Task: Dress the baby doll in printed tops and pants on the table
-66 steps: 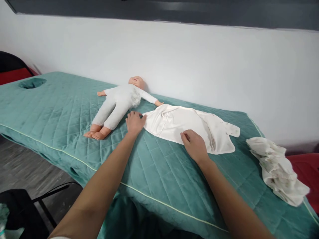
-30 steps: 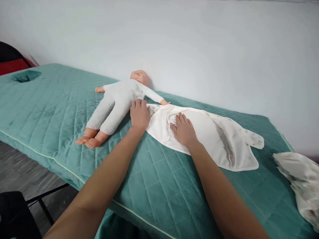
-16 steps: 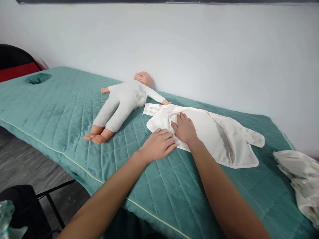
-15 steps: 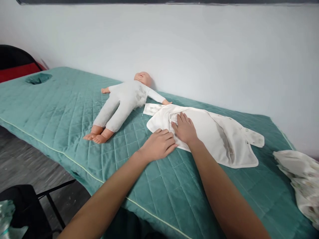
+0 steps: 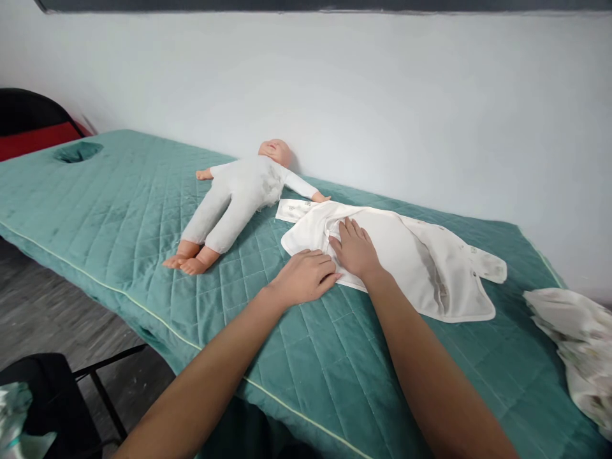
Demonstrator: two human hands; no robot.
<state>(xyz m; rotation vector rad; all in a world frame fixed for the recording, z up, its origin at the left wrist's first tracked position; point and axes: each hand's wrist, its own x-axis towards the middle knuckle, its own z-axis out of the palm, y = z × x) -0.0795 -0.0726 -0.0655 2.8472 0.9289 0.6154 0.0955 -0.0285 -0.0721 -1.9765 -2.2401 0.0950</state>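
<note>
A white baby bodysuit (image 5: pixel 396 248) lies spread out, its inside partly showing, with small printed figures along its sleeves. My left hand (image 5: pixel 306 275) rests on the near left edge of the cloth, fingers bent over it and thumb apart. Farther in, my right hand (image 5: pixel 354 247) lies flat on the fabric beside a small fold, its fingers stretched forward. Left of the bodysuit, a baby doll (image 5: pixel 239 191) is on its back, with a white cloth body and bare plastic feet. One doll hand touches the bodysuit's far left sleeve.
Everything lies on a quilted green bed cover (image 5: pixel 138 210), which has a face hole (image 5: pixel 79 152) at the far left. A crumpled patterned white cloth (image 5: pixel 578 344) sits at the right edge. The wall (image 5: pixel 382 95) runs behind. A black chair (image 5: pixel 52 395) stands at lower left.
The view has shifted very slightly. Both hands stay on the bodysuit in nearly the same places, and the doll has not moved.
</note>
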